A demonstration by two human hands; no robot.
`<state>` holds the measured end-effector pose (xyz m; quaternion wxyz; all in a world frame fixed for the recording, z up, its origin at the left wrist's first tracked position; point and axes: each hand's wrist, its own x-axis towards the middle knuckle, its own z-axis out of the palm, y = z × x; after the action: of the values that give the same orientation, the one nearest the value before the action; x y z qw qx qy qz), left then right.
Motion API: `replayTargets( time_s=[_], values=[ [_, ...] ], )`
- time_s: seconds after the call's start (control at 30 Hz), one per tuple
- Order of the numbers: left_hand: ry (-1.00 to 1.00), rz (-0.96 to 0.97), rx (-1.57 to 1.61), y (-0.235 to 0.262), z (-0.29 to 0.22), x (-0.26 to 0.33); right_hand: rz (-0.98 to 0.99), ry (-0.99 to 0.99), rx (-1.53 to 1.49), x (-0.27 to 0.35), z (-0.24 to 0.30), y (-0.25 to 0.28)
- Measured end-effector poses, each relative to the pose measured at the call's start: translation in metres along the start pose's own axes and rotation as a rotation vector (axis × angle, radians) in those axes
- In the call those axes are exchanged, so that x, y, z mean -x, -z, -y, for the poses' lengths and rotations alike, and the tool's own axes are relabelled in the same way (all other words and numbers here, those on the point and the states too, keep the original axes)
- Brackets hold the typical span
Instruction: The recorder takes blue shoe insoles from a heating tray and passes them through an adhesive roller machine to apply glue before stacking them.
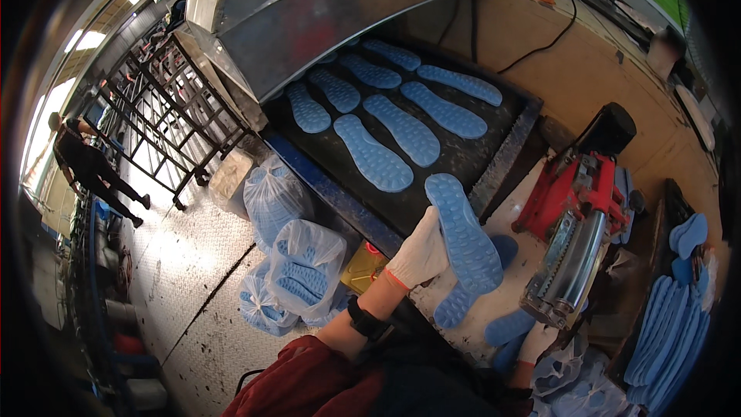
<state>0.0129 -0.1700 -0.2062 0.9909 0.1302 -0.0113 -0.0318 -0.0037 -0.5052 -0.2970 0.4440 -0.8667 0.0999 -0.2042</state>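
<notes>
My left hand (pixel 421 251), in a white glove, is closed on a blue bumpy shoe insole (pixel 465 239) and holds it up at the front edge of a black conveyor belt (pixel 309 156). Several similar blue insoles (pixel 373 153) lie in rows on that belt. Lower right, my right hand (pixel 538 341), also gloved, is low beside a red roller machine (pixel 567 232). Its fingers are mostly hidden, close to more blue insoles (pixel 509 327) on the pale worktop. Another insole (pixel 457 306) lies below the raised one.
A metal hood (pixel 347 8) covers the far belt. Clear bags of insoles (pixel 309 270) stand on the floor at left, near a yellow container (pixel 363 269). A stack of insoles (pixel 668 332) leans at right. Far left are a black rack (pixel 174 116) and a person (pixel 93 158).
</notes>
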Motion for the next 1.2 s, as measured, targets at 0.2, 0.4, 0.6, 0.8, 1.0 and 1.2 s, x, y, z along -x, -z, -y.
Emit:
replayTargets(
  time_s=[0.2,0.4,0.6,0.8,1.0,1.2],
  values=[
    [0.045,0.042,0.069,-0.013,-0.002,0.000,0.045,0.021,-0.037,0.000,-0.011,0.002],
    [0.017,0.021,-0.041,-0.013,-0.002,0.000,0.164,-0.144,0.000,-0.003,0.004,0.005],
    [0.015,0.002,-0.016,-0.009,0.000,-0.002,-0.006,0.079,0.022,-0.002,-0.001,0.001],
    [0.016,-0.047,-0.081,-0.003,0.000,-0.003,-0.022,0.036,-0.012,-0.001,-0.008,-0.002],
    [0.030,-0.030,-0.064,-0.012,0.000,0.000,0.031,-0.039,0.004,-0.001,0.000,0.003],
    [0.032,-0.026,0.077,-0.012,-0.001,-0.001,0.005,0.012,-0.007,-0.001,-0.017,0.000]
  ],
)
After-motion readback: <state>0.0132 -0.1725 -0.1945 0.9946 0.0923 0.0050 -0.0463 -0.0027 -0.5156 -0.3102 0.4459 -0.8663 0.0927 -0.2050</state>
